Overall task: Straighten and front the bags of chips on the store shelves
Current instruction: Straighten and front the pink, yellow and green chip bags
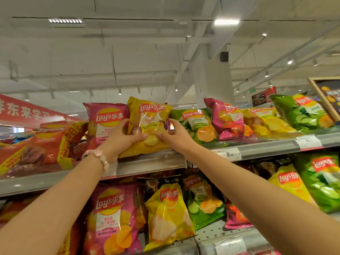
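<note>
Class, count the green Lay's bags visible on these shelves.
4: top shelf, green bag right of the held yellow bag; top far right; lower middle; lower far right. Others may be hidden.

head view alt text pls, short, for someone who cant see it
Both hands hold a yellow chip bag upright at the front of the top shelf, the left hand and right hand gripping its lower sides. Pink, green and yellow bags line this shelf and the one below.

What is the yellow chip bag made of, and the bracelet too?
The yellow chip bag looks like thin glossy plastic film: it crinkles and shines under the lights. The bracelet on the left wrist looks like smooth pale pink beads, maybe stone or plastic; I can't tell which.
</note>
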Available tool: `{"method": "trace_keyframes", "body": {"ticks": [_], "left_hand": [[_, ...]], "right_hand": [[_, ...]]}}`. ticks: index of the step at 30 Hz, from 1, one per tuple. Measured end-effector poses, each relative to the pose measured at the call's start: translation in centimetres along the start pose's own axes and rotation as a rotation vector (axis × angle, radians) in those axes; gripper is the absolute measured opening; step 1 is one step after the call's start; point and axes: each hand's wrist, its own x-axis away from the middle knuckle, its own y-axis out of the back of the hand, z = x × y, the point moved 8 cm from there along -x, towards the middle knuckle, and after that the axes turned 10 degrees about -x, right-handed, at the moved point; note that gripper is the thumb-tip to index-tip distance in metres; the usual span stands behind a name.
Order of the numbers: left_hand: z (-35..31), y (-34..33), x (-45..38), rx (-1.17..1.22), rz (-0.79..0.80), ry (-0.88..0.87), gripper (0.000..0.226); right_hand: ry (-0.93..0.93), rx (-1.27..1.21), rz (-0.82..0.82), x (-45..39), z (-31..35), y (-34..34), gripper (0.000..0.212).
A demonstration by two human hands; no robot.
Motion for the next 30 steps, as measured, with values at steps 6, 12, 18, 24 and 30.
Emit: {"method": "trace_keyframes", "body": {"ticks": [6,12,18,24,30], "left_hand": [[-0.7,0.1,-0.6,0.152,0.001,-0.003,0.108],[-2.9,-0.2,-0.7,0.232,0.004,-0.096,0.103],[-4.9,-0.9,-1.1,0.297,-0.037,-0.130,0.095],[-6.7,-4.4,-1.7,0.389,-0.005,-0.113,0.085],[-7.9,-8.0,-1.9,0.458,-0.008,-0.076,0.081]], "right_hand": [[0.044,-0.066,-0.085,0.2,0.3,0.4,0.055],[0.149,-0.091,-0.145,0.3,0.9,1.2,0.048],[0.262,0.000,-0.138,-0.2,2.3,4.1,0.055],[0.314,0.126,-0.069,-0.6,2.4,8.5,0.052],[0.421,0.469,-0.317,-0.9,1.6,18.3,0.060]]}}
